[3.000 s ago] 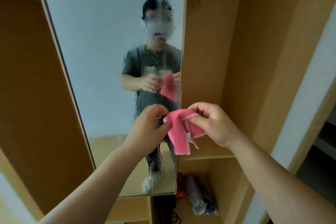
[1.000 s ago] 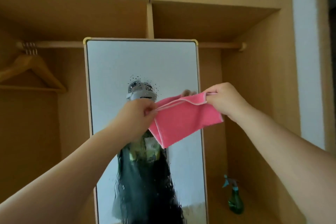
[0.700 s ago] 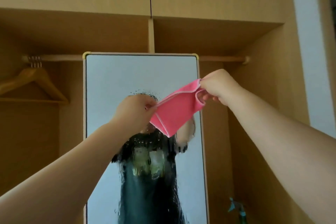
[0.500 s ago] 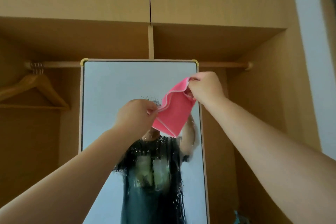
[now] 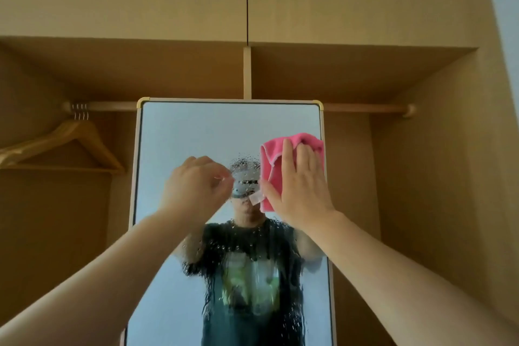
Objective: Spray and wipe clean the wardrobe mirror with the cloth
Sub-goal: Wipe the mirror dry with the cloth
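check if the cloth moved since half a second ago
Yes. The cloth went right, to the right edge of the mirror, pressed flat there by the right hand; the left hand has let go of it.

Both arms are up and stretched forward, the right hand (image 5: 300, 188) flat with straight fingers pressing on the cloth (image 5: 273, 149), the left hand (image 5: 196, 188) just beside it, level, fingers curled into a loose fist, gripping nothing.
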The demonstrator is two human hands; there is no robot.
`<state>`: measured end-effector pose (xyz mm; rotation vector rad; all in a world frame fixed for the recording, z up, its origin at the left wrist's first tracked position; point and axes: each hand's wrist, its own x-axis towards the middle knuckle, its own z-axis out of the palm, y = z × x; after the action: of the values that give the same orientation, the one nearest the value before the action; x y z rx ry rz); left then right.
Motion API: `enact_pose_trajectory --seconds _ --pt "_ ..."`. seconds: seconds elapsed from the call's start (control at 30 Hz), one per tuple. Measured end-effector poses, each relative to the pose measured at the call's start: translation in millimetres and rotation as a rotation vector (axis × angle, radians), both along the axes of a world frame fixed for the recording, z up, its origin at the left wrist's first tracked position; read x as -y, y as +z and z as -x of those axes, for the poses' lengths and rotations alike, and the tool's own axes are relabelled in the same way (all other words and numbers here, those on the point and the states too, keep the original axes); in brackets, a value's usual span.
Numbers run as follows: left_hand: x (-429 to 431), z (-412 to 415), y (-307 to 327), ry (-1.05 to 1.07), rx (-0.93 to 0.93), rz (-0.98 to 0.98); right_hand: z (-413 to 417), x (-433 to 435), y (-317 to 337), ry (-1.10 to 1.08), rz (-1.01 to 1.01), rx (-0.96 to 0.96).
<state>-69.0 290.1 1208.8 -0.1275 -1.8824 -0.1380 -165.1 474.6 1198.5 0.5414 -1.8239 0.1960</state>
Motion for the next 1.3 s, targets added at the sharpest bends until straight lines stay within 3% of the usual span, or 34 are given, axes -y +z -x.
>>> enact_pose_trajectory --seconds 0.3,0.57,0.77,0.97,1.3 --pt "80 -34 -22 0.093 -0.046 -0.215 14 11 -6 -0.133 0.017 -0.106" --pt "125 -38 -30 0.114 -0.018 -0.204 9 7 -5 -0.301 0.082 -0.211" --pt "121 -28 -42 -0.071 0.119 -0.414 7 6 -1 -0.360 0.023 -0.212" --pt "113 -20 -48 -0.134 0.065 -0.413 23 15 -14 -0.207 0.023 -0.046" --pt "124 -10 -58 -0.243 0.071 -0.475 46 21 -17 -0.103 0.050 -0.027"
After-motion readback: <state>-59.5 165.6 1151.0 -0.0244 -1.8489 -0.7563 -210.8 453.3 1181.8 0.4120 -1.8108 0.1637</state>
